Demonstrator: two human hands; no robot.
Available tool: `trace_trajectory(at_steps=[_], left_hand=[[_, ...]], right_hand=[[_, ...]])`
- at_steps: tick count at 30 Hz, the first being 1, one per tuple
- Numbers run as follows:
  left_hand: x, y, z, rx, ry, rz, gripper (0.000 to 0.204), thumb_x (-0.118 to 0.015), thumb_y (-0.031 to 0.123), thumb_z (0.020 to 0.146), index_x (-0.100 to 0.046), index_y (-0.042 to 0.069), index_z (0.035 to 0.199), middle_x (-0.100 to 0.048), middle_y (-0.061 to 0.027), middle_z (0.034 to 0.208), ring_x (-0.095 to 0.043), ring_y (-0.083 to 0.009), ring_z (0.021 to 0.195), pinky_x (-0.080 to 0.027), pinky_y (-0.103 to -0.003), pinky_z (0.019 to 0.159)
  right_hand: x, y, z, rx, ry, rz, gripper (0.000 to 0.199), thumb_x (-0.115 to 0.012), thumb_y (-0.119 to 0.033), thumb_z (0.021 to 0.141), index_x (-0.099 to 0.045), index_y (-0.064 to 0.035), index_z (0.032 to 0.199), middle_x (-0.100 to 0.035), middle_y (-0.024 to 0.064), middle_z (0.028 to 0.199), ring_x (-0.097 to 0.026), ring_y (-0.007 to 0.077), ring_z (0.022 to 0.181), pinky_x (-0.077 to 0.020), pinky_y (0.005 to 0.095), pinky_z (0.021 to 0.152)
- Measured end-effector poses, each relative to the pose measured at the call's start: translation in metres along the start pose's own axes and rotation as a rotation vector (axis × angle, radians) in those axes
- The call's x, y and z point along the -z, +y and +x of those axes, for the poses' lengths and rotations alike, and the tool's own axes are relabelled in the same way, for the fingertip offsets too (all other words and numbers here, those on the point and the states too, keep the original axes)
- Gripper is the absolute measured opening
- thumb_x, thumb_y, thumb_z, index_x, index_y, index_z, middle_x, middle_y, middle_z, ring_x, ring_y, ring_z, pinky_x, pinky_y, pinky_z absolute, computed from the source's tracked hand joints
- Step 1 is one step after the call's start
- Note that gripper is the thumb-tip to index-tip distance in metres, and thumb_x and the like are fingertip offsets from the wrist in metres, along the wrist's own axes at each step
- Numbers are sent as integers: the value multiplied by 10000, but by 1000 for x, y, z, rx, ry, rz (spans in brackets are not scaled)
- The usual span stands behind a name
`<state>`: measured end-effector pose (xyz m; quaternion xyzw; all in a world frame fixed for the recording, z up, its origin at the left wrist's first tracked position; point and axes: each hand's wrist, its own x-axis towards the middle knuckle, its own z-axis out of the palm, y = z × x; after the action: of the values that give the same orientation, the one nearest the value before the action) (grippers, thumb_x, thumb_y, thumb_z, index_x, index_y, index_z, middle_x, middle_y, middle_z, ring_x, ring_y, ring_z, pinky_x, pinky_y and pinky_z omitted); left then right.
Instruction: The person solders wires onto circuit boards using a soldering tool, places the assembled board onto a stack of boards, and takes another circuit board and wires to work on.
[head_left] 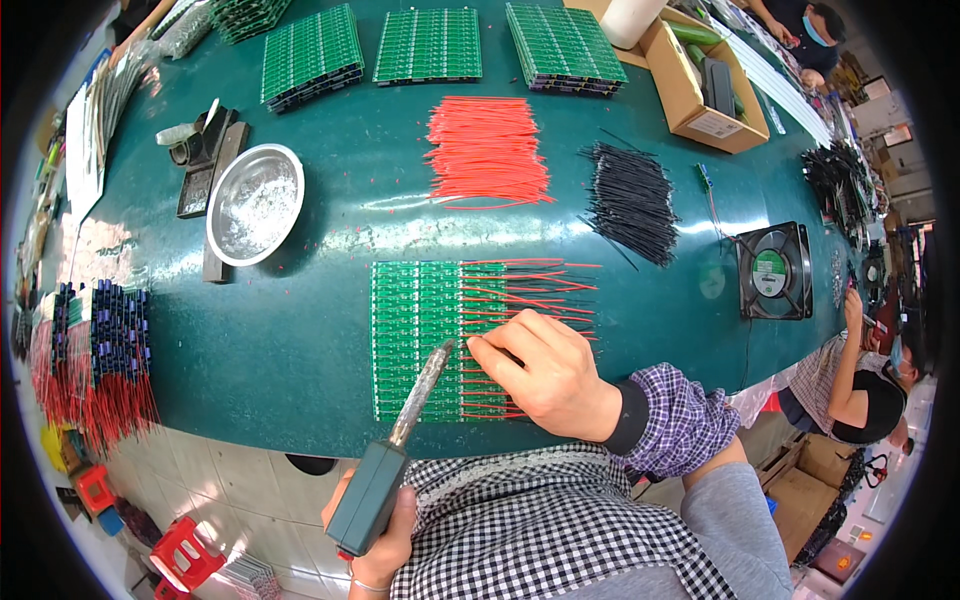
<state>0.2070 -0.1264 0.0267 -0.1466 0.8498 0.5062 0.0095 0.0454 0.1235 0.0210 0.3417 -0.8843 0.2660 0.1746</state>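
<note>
My left hand [397, 540] is wrapped round the green handle of a soldering iron [418, 397], whose tip meets the circuit board panel [395, 330] right beside my right fingertips. My right hand [548, 372] is pinched over the panel's right column, holding a thin wire mostly hidden by the fingers. The green panel lies flat near the table's front edge. Red wires [545, 285] and black ones run off its right side, above and beneath my right hand.
Beyond the panel lie a red wire pile [487, 150] and a black wire pile [632, 203]. A metal bowl [290, 205] stands left, a fan [775, 270] right. Board stacks [428, 45] and a cardboard box [690, 110] line the back; wired boards [95, 350] sit far left. Co-workers [850, 385] are at right.
</note>
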Motion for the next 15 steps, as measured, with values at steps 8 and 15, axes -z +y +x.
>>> trace_trajectory(at_steps=[8, 15], left_hand=[[1, -1, -6, 117, 33, -66, 278, -784, 100, 773, -694, -37, 997, -666, -166, 904, -651, -282, 733, -519, -362, 659], [0, 3, -7, 96, 61, -74, 285, -787, 102, 769, -695, -38, 1001, -672, -164, 900, -650, -294, 727, -521, -368, 656]], right_hand=[[-1, -1, -1, 1, 13, -13, 295, -708, -52, 708, -720, 14, 995, -653, 66, 873, -620, 201, 745, -516, 301, 608], [1, -3, -3, 15, 62, 11, 304, -706, -69, 703, -728, 7, 996, -666, 65, 891, -639, 208, 765, -508, 311, 615]])
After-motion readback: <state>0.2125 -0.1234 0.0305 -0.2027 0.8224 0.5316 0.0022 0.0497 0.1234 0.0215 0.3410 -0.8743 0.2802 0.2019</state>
